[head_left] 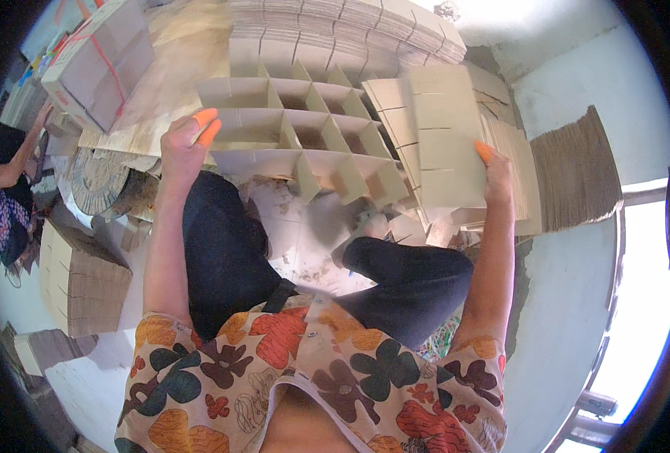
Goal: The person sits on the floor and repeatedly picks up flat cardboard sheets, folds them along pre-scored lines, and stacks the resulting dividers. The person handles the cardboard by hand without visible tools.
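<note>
A cardboard divider grid (pixel 327 123) of crossed, slotted strips stands in front of me, forming several open cells. My left hand (pixel 186 147), with orange finger covers, is closed in a pinch at the left end of one of its strips. On the right, a slotted cardboard strip (pixel 447 136) stands upright and slightly blurred. My right hand (pixel 495 172) grips its right edge, an orange cover showing on one finger. More slotted strips (pixel 392 113) lean between the grid and this piece.
Long stacks of slotted cardboard (pixel 350 30) lie behind the grid, and another stack (pixel 577 170) is at the right wall. At left are a strapped carton (pixel 101 60), a cardboard bundle (pixel 82 279) and another person's arm (pixel 21 158). My dark-trousered legs (pixel 222 249) are below the grid.
</note>
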`<state>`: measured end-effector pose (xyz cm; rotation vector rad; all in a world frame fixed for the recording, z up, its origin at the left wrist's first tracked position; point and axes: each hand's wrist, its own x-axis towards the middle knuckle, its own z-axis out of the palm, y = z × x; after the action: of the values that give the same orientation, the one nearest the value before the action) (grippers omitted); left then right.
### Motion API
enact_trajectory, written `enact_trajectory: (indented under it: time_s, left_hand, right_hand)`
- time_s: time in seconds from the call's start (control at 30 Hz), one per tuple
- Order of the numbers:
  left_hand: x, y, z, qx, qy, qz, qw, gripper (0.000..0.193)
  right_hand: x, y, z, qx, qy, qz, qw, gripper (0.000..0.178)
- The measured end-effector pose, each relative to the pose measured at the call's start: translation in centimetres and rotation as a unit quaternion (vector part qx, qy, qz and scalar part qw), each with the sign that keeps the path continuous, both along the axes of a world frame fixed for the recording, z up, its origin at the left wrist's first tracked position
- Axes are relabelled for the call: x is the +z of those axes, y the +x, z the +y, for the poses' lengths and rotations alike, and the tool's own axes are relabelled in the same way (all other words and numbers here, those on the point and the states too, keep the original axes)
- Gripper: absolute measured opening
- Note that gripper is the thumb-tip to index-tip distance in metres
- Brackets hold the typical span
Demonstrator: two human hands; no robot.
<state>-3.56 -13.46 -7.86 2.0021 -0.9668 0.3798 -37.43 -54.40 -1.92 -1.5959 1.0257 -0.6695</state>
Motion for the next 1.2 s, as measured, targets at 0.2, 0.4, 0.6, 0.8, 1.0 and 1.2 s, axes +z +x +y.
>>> enact_trajectory:
  time_s: [0.2, 0.4, 0.6, 0.8, 1.0, 1.2]
  left_hand:
    - [0.5, -0.9, 2.7, -0.005, 0.017, 0.071, 0.997, 0.034]
    - [-1.2, -1.7, 1.9, -0.073, 0.102, 0.018, 0.992, 0.039]
    - [-3.9, -1.5, 0.5, -0.101, 0.072, 0.072, 0.99, 0.019]
    - [-3.5, -1.6, 0.3, -0.119, 0.075, 0.075, 0.987, 0.016]
    - [-4.1, -1.3, 0.1, -0.101, 0.071, 0.069, 0.99, 0.015]
    - [-4.1, -1.4, -0.2, -0.098, 0.07, 0.065, 0.991, 0.015]
  right_hand:
    - [7.0, 3.5, 5.9, 0.005, -0.184, -0.039, 0.982, 0.042]
    - [7.3, 13.1, 17.5, 0.163, -0.385, 0.102, 0.903, 0.047]
    - [4.0, 20.7, 22.6, 0.25, -0.332, 0.027, 0.909, 0.045]
    - [2.3, 23.9, 23.2, 0.251, -0.423, 0.037, 0.87, 0.037]
    - [2.6, 24.9, 23.4, 0.269, -0.423, 0.069, 0.862, 0.039]
    - [1.2, 25.2, 23.0, 0.254, -0.44, 0.033, 0.861, 0.038]
